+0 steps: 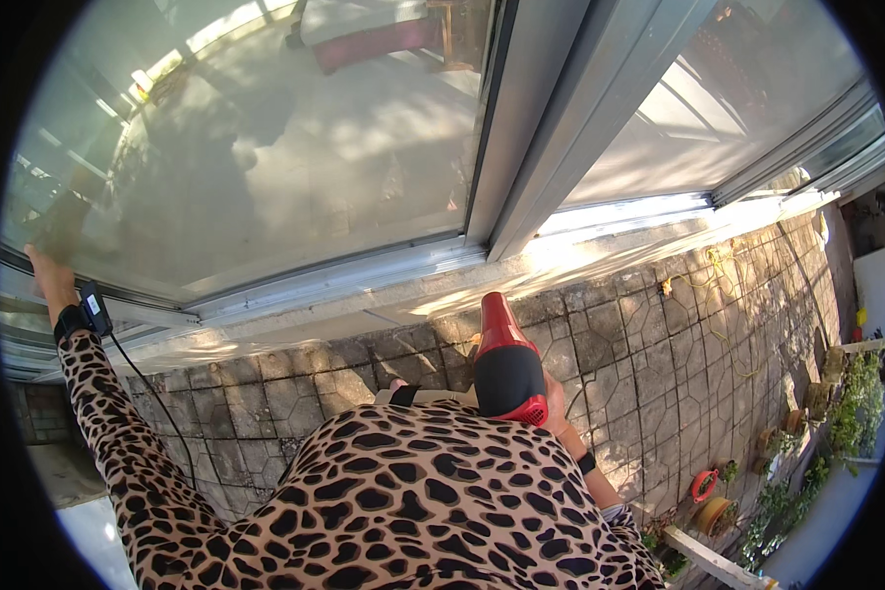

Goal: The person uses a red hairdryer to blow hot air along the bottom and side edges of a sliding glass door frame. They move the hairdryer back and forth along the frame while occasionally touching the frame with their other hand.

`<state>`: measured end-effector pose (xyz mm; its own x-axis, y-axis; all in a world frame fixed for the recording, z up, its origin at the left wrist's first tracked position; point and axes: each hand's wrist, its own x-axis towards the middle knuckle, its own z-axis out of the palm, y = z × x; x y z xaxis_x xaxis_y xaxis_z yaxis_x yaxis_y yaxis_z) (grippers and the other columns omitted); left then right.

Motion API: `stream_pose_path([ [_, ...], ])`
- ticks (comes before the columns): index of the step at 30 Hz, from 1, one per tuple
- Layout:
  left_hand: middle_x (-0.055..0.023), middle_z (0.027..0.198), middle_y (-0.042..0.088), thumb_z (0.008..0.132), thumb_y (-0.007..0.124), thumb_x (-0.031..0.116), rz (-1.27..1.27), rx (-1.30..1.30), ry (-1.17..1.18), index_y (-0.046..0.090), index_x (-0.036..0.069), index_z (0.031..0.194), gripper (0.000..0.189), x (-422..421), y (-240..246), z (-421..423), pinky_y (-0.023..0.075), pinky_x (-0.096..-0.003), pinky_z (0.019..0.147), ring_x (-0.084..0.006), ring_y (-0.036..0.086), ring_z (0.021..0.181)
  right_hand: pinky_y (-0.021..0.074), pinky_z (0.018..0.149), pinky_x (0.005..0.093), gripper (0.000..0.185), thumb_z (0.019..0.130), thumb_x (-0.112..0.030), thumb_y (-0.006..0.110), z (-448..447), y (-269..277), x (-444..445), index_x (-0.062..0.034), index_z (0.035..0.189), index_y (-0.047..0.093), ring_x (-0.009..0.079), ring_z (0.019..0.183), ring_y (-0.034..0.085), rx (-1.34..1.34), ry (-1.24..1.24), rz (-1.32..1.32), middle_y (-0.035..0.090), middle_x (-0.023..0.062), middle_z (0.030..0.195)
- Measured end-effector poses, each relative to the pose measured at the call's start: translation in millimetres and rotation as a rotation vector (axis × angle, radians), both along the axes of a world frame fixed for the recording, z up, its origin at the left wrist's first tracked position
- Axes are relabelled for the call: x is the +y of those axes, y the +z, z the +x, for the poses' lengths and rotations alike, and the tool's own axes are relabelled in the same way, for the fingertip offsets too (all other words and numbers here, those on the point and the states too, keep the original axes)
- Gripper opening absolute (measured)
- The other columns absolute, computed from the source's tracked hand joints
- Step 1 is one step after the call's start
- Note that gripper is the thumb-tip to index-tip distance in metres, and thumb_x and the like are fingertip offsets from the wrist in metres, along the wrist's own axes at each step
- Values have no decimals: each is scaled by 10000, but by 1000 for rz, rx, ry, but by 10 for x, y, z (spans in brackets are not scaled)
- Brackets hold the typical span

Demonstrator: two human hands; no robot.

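Note:
My right hand (pixel 554 404) grips a red and black handheld blower (pixel 509 376) close to my body, its tapered nozzle pointing towards the window wall. The blower's body hides most of that hand's fingers. At the far left, my left arm is stretched out and my left hand (pixel 50 273) is at the edge of a large glass panel (pixel 324 184). Its fingers are too small and partly hidden to tell whether they grip the frame. Under the panel runs a metal window track (pixel 339 280).
A metal upright (pixel 597 110) divides this panel from another glass pane (pixel 678 125). Patterned paving (pixel 612 332) lies below the sill, with a yellow cord (pixel 719 276) on it. Several flower pots (pixel 715 515) and climbing plants (pixel 855 413) line the right side. A black cable (pixel 155 394) hangs from my left wrist.

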<state>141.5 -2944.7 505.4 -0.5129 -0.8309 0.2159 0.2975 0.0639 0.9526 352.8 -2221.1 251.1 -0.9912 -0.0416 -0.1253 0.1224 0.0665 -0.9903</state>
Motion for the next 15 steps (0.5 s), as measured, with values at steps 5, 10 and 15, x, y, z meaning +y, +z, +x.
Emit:
stream_pose_path([
  [5, -127, 1439, 473, 1025, 286, 420, 49, 17, 32, 413, -8, 1420, 596, -214, -24, 1, 327, -370, 1098, -295, 456, 1284, 509, 833, 335, 519, 794, -186, 741, -226, -231, -195, -13, 1242, 544, 239, 957, 644, -26, -10, 92, 655, 130, 1087],
  [10, -137, 1331, 548, 959, 439, 292, -74, -57, 24, 484, -6, 1346, 491, -781, -211, -1, 388, -369, 1034, -277, 516, 1190, 493, 715, 483, 362, 726, -169, 724, -675, -284, -556, -62, 1021, 543, 416, 854, 606, 155, 3, 749, 608, 187, 914],
  [15, -139, 1273, 592, 941, 497, 207, -482, -257, 16, 527, 2, 1298, 413, -1060, -229, -4, 428, -379, 998, -266, 551, 1137, 510, 733, 474, 402, 696, -123, 716, -885, -238, -718, -59, 1050, 537, 402, 867, 623, 42, 36, 864, 622, 183, 944],
])
